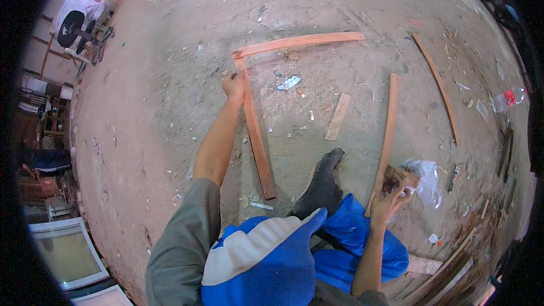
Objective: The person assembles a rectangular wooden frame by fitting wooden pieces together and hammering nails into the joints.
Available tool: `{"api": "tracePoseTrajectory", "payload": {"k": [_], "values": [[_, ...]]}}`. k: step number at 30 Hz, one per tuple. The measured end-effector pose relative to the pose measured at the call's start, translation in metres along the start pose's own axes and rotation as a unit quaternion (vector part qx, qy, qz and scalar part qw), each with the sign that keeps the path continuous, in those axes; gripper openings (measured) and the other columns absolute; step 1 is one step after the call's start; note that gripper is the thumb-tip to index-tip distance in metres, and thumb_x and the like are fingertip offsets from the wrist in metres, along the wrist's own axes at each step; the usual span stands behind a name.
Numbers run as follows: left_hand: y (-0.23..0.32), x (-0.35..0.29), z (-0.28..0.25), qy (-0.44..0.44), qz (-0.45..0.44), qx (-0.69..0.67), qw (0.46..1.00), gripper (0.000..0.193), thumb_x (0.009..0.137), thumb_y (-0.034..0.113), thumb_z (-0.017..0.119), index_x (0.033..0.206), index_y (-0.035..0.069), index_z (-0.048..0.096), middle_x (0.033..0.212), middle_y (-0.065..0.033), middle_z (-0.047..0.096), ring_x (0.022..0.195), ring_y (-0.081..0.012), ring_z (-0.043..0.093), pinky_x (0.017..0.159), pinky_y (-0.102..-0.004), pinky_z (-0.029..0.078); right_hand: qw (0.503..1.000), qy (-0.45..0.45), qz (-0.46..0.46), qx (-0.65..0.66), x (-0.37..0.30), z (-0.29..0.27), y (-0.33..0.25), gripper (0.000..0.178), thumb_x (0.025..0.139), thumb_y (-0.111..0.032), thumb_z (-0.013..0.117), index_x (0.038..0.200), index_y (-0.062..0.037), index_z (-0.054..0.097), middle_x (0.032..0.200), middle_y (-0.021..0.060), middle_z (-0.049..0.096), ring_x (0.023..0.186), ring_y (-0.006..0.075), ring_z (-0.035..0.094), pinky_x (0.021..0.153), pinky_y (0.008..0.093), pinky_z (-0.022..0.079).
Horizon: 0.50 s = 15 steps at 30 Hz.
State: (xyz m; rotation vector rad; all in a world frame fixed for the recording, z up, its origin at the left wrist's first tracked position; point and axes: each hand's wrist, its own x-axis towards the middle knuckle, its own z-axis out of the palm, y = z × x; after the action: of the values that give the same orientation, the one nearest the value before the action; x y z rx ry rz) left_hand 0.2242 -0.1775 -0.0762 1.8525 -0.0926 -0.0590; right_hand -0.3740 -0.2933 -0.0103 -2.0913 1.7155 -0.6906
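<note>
My left hand is closed round a reddish wooden strip near its far end. That strip runs toward me and meets a second strip at a corner, the two forming an L. At the lower right, my right hand is closed on a short brown wooden block, its fingers partly hiding it. Under that hand lies another long strip on the dirt floor. Beside the block is a clear plastic bag.
A short flat board lies between the strips, and a thin strip lies farther right. My dark-covered foot is in the middle. Crumpled wrappers and a plastic bottle litter the ground. An office chair stands far left.
</note>
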Motion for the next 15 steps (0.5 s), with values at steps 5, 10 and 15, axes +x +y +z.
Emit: {"api": "tracePoseTrajectory", "payload": {"k": [5, 10, 15], "values": [[0.008, -0.023, -0.014, -0.004, 0.142, 0.246, 0.959, 0.047, 0.083, 0.03, 0.077, 0.113, -0.005, 0.068, 0.11, -0.0227, 0.07, 0.099, -0.0345, 0.067, 0.09, -0.0423, 0.05, 0.993, -0.05, 0.031, -0.102, -0.02, -0.008, 0.023, 0.079, 0.074, -0.01, 0.078, 0.142, -0.0006, 0.041, 0.137, 0.0341, 0.035, 0.128, 0.0537, 0.038, 0.104, 0.058, 0.038], [0.014, -0.12, -0.048, -0.1, 0.265, 0.29, 0.914, 0.055, 0.08, 0.028, 0.076, 0.125, 0.001, 0.058, 0.12, -0.0215, 0.06, 0.12, -0.0414, 0.05, 0.103, -0.048, 0.038, 0.985, -0.159, 0.023, -0.067, -0.035, -0.029, 0.048, 0.059, 0.076, -0.014, 0.079, 0.124, 0.0088, 0.053, 0.121, 0.0325, 0.052, 0.112, 0.0497, 0.053, 0.096, 0.0528, 0.045], [0.032, -0.228, -0.097, -0.221, 0.235, 0.362, 0.875, 0.069, 0.076, 0.024, 0.079, 0.132, 0.001, 0.045, 0.131, -0.0257, 0.045, 0.126, -0.0453, 0.043, 0.104, -0.0509, 0.039, 0.955, -0.278, 0.058, -0.091, -0.028, -0.033, 0.03, 0.038, 0.078, -0.019, 0.078, 0.102, 0.0037, 0.059, 0.085, 0.0239, 0.067, 0.084, 0.0462, 0.065, 0.079, 0.0494, 0.052]]}}
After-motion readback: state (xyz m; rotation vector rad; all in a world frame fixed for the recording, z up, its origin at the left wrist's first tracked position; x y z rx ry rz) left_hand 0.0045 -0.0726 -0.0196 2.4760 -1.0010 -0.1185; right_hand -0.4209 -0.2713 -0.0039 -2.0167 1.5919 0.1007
